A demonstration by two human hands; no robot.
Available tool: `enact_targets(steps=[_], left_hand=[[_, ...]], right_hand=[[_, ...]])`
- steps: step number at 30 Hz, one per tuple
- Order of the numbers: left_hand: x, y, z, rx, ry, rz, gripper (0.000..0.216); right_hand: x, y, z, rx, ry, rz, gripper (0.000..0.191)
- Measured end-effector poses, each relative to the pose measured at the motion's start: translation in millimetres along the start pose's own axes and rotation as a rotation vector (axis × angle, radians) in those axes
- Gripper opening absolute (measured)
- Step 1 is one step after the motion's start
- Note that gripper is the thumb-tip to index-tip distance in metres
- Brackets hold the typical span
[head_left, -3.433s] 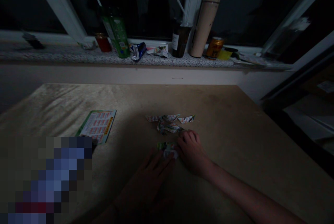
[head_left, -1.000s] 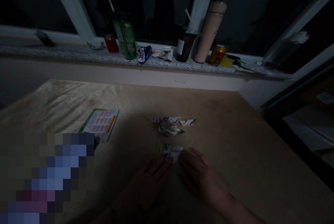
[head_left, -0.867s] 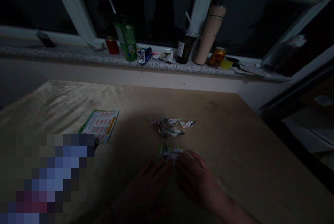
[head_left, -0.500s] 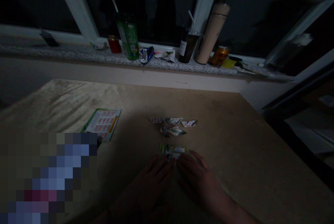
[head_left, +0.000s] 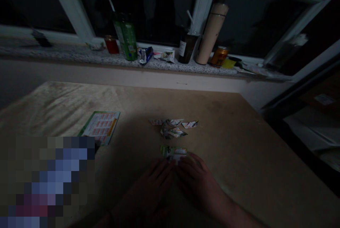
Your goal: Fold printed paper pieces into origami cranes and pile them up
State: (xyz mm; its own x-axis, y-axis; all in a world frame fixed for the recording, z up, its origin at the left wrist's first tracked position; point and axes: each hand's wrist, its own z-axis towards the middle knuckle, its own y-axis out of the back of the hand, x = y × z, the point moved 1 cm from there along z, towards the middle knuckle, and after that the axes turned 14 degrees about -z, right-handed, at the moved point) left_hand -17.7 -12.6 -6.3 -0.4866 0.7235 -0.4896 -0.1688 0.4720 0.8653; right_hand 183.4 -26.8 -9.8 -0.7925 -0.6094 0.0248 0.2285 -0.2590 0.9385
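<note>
Both hands — unclenched, against paper

Place: lived-in room, home or dorm, can't tell which; dim.
Table: broad tan top, under left hand and right hand.
Window: white-framed, dark glass, beyond the table ahead of both hands.
Stone sill: speckled, same direction, used as a shelf.
On sill: peach thermos, orange can, dark straw cup, red jar, crumpled foil wrapper.
</note>
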Motion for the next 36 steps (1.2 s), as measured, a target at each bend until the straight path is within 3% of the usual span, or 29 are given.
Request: enact_targets(steps=[10, 17, 23, 36], left_hand=[[-11, 10, 1, 0.004, 0.045, -0.031, 0.072], [-5, 4, 1, 0.005, 0.053, -0.038, 0.075], [-4, 0, 3, -0.019, 0.034, -0.036, 0.080], [0, -4, 6, 0.033, 0.047, -0.015, 0.077]], right_hand=[[-6, 7, -3, 0.026, -0.004, 0.030, 0.040], [-4, 6, -1, 0.020, -0.036, 0.024, 0.031], [-11, 15, -1, 0.019, 0.013, 0.014, 0.035], [-16, 18, 1, 0.045, -0.093, -0.052, 0.035]])
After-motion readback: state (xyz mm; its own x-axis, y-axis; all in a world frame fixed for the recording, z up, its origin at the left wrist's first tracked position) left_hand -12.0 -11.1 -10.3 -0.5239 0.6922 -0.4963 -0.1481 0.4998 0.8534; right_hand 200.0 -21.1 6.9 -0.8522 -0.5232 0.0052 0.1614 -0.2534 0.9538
